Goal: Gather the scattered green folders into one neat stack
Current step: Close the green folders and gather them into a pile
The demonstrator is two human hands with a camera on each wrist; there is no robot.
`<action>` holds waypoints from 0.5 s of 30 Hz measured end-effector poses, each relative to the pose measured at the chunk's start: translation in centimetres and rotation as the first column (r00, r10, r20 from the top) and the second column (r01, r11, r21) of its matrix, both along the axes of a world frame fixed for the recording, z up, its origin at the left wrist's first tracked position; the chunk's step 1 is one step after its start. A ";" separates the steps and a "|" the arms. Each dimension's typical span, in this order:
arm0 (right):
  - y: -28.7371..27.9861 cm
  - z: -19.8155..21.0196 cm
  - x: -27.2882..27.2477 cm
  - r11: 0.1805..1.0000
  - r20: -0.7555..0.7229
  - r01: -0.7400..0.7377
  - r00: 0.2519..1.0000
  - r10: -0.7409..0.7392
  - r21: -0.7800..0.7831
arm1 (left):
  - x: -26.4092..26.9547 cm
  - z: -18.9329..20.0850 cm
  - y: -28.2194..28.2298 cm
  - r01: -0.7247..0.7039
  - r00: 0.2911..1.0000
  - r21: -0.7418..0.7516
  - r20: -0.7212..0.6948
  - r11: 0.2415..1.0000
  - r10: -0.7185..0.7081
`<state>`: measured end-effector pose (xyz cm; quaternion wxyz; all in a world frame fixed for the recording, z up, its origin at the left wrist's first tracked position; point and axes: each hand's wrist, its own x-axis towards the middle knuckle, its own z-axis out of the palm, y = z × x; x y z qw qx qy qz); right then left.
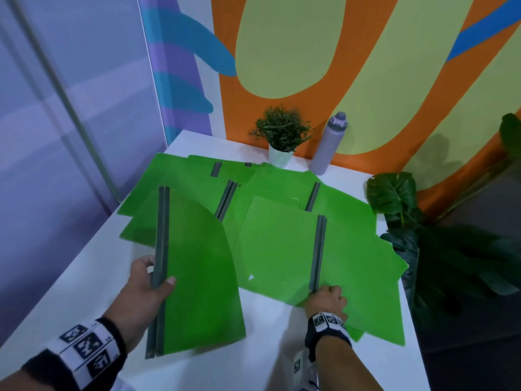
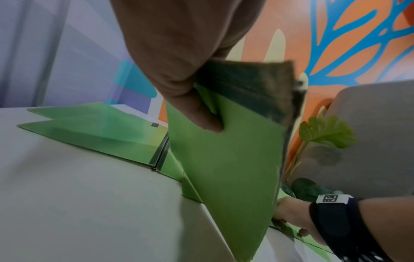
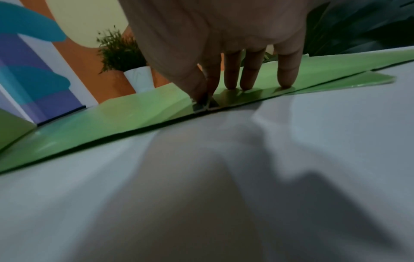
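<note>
Several green folders with grey spines lie spread open and overlapping on the white table [image 1: 270, 328]. My left hand [image 1: 149, 289] grips the grey spine of a closed green folder [image 1: 203, 275], lifted and tilted at the near left; my thumb lies on its cover [image 2: 228, 159]. My right hand [image 1: 327, 300] is at the near end of the spine of an open folder [image 1: 282, 249] lying flat. There my thumb and forefinger pinch the spine end [image 3: 202, 104] while the other fingertips [image 3: 286, 83] press on the cover. More open folders [image 1: 186, 176] lie behind.
A small potted plant [image 1: 282, 136] and a lilac bottle [image 1: 328, 143] stand at the table's back edge against the painted wall. A large leafy plant [image 1: 423, 235] crowds the table's right edge. Bare white tabletop lies at the near side.
</note>
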<state>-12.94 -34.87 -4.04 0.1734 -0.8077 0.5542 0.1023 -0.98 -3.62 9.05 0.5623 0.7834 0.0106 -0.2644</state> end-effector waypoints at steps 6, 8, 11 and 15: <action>0.0 5.1 1.6 0.995 0.682 0.099 0.727 -0.076 0.005 | 1.6 1.0 -1.2 0.096 0.993 -0.070 0.081 0.993 -0.090; 1.5 8.4 2.0 1.000 0.797 0.016 0.605 -0.004 -0.008 | 2.0 1.1 -2.4 0.126 0.990 -0.072 0.072 0.989 -0.121; 4.4 12.1 2.0 0.953 0.773 -0.196 0.558 0.301 -0.230 | 2.1 1.7 -4.2 0.156 0.987 -0.083 0.046 0.984 -0.152; 8.7 13.2 1.6 0.753 0.599 -0.501 0.467 0.651 -0.428 | 1.7 3.1 -6.7 0.224 0.970 -0.136 0.128 0.965 -0.207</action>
